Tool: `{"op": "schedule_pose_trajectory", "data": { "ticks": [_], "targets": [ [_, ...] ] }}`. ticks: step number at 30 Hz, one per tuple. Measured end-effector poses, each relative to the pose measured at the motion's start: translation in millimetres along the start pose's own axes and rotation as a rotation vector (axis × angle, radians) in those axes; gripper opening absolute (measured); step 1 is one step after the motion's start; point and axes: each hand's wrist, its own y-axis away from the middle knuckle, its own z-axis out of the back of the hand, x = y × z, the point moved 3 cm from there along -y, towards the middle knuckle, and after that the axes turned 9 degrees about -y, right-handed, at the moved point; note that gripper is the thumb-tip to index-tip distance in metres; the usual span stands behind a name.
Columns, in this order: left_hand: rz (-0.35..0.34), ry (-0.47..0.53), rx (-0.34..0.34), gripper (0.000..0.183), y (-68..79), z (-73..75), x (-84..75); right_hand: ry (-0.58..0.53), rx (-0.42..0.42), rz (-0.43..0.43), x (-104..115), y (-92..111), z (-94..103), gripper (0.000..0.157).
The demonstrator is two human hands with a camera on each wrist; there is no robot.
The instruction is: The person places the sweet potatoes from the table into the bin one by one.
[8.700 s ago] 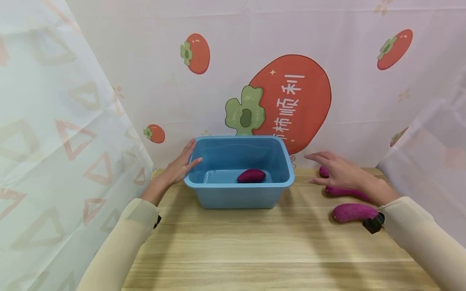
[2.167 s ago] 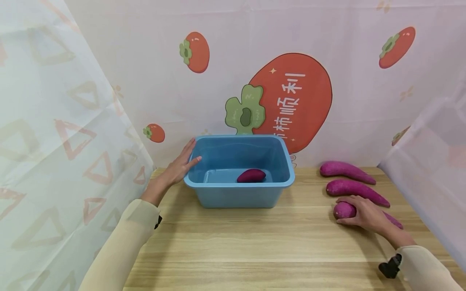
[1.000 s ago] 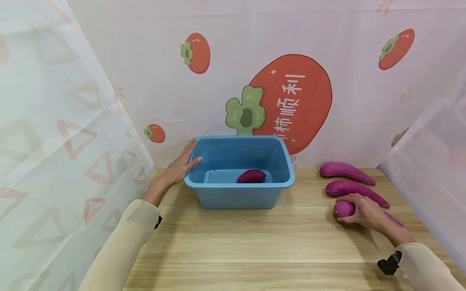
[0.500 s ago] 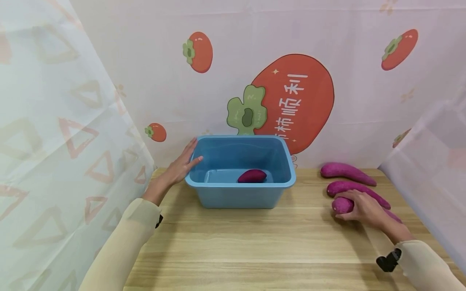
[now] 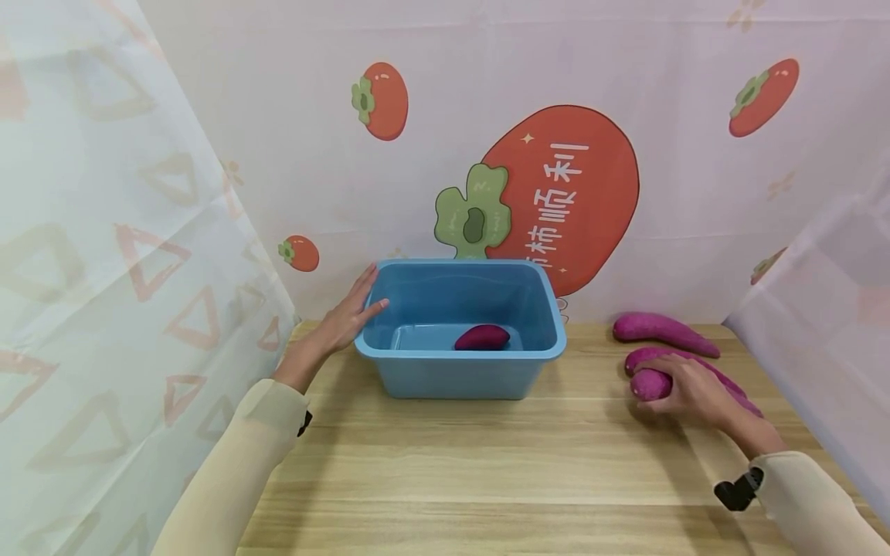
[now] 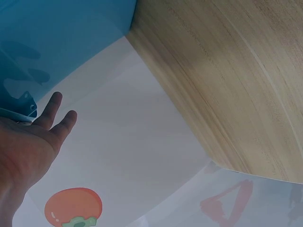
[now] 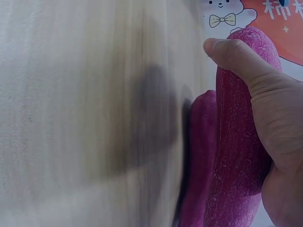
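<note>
My right hand [image 5: 691,390] grips a long magenta sweet potato [image 5: 651,384] near its blunt end. In the right wrist view the thumb lies across the sweet potato [image 7: 239,142], which is raised off the table with its shadow beside it. A second sweet potato [image 5: 643,357] lies just behind, partly hidden by the hand. Farther back rests a third sweet potato [image 5: 664,330]. My left hand [image 5: 342,320] rests on the left rim of a blue plastic bin [image 5: 459,377], fingers straight, thumb over the edge. Inside the bin lies a short dark purple sweet potato [image 5: 483,337].
The wooden table [image 5: 445,471] spreads out in front of the bin. A white printed cloth [image 5: 306,154] stands behind, with similar sheets closing in the left and right sides.
My right hand came down from beside the bin to the nearest sweet potato and took hold of it. Hand and sweet potato have now risen slightly. My left hand stays on the bin's rim.
</note>
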Motion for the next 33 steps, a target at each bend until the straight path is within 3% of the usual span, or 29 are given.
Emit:
{"op": "schedule_pose_trajectory", "data": {
  "ticks": [6,15,25,33],
  "targets": [
    [0.002,0.002,0.001,0.082,-0.7,-0.1,0.4,0.002,-0.006,0.001,4,-6,6.9,0.064],
    [0.004,0.002,0.000,0.082,-1.4,-1.2,1.7,0.026,-0.056,0.094,6,-19,17.1,0.067],
    [0.003,0.009,0.000,0.080,0.1,-0.5,0.9,0.020,-0.015,0.037,12,-32,26.3,0.061],
    [-0.008,0.011,0.000,0.080,0.0,0.0,-0.4,0.018,-0.014,0.061,18,-42,33.2,0.064]
  ]
}}
